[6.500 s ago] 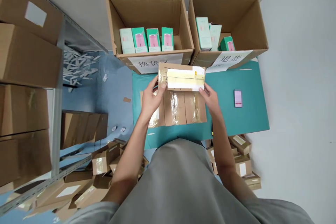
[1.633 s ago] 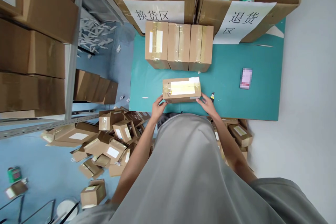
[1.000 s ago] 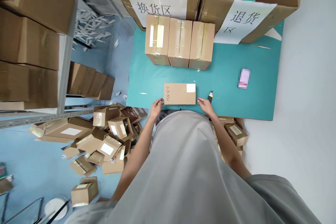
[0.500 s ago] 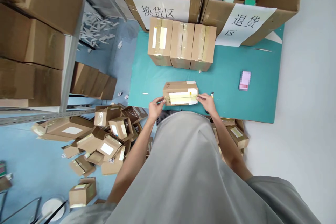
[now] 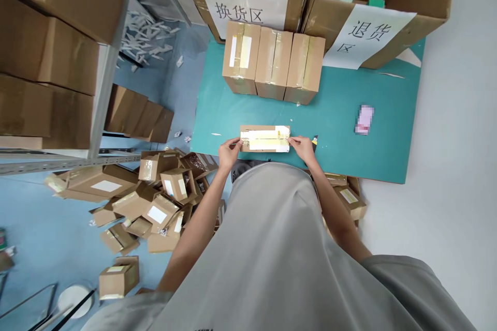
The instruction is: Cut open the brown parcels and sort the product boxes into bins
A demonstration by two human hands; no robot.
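A small taped cardboard parcel (image 5: 264,138) with a white and yellow label lies on the teal mat (image 5: 341,139) near its front edge. My left hand (image 5: 229,151) grips the parcel's left end, fingers curled on it. At the right end my right hand (image 5: 303,147) holds it the same way. Just right of my right hand a small black and yellow tool (image 5: 314,140) lies on the mat. Three sealed brown boxes (image 5: 274,62) stand side by side at the mat's far edge.
Two big open cartons with paper signs, left (image 5: 248,5) and right (image 5: 373,15), hold green product boxes. A small pink item (image 5: 364,119) lies on the mat's right. Many small parcels (image 5: 155,201) litter the blue floor at left; more (image 5: 349,199) sit under the mat's edge. A shelf with large boxes (image 5: 50,62) stands left.
Earlier I held the parcel up near the cartons, then brought it down onto the mat's front edge. In the last second it has been rolled over between my hands, labelled face now up.
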